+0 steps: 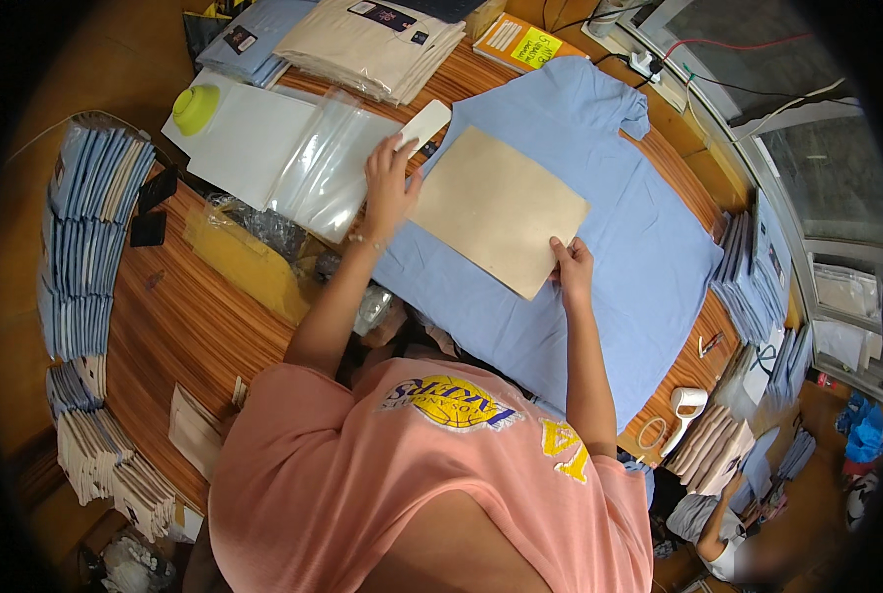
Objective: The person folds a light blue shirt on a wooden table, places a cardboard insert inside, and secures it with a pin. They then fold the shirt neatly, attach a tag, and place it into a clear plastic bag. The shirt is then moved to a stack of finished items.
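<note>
A light blue shirt (619,208) lies spread flat on the wooden table (174,316). On its middle rests a tan cardboard sheet (496,208). My left hand (390,183) presses on the sheet's far left corner and grips a flat white paddle-shaped tool (423,125). My right hand (570,265) pinches the sheet's near right edge.
Clear plastic bags (328,168) and a white board with a lime green cap (196,107) lie left of the shirt. Stacks of folded blue and beige shirts (90,237) line the left edge, the back and the right. A white tape dispenser (685,407) sits at the front right.
</note>
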Tool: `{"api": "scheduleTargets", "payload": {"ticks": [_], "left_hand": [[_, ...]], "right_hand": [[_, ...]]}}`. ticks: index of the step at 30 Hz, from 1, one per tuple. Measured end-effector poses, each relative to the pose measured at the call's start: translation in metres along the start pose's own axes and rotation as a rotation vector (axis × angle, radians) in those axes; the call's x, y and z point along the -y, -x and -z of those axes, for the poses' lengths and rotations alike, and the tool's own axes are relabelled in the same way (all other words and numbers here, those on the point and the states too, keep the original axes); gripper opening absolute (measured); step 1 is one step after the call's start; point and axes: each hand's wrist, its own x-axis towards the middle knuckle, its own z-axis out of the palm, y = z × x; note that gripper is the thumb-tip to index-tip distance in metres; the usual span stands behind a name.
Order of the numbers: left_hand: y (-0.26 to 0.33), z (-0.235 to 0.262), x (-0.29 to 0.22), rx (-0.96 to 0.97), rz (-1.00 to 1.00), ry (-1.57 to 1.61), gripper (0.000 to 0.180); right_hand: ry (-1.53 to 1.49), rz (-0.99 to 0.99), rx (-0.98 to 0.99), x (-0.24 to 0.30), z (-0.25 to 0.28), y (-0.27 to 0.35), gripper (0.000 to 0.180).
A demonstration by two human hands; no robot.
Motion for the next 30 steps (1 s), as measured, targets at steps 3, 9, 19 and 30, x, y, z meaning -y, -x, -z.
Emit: {"api": "scheduleTargets", "payload": {"ticks": [3,9,19,30], "left_hand": [[0.037,-0.005,-0.026,0.044,0.007,0.139,0.053],[0.074,-0.003,-0.072,0.396,-0.134,-0.061,0.068],[0.084,-0.014,-0.067,0.372,-0.115,-0.158,0.065],[0.089,-0.021,-0.063,0.367,-0.107,-0.171,0.049]], "right_hand": [[-0.026,0.052,-0.055,-0.007,-0.004,-0.010,0.014],[-0.145,0.029,-0.064,-0.002,-0.008,-0.003,0.013],[-0.184,0.102,-0.076,-0.006,-0.010,0.004,0.011],[0.037,0.075,-0.115,-0.002,-0.017,0.001,0.037]]}}
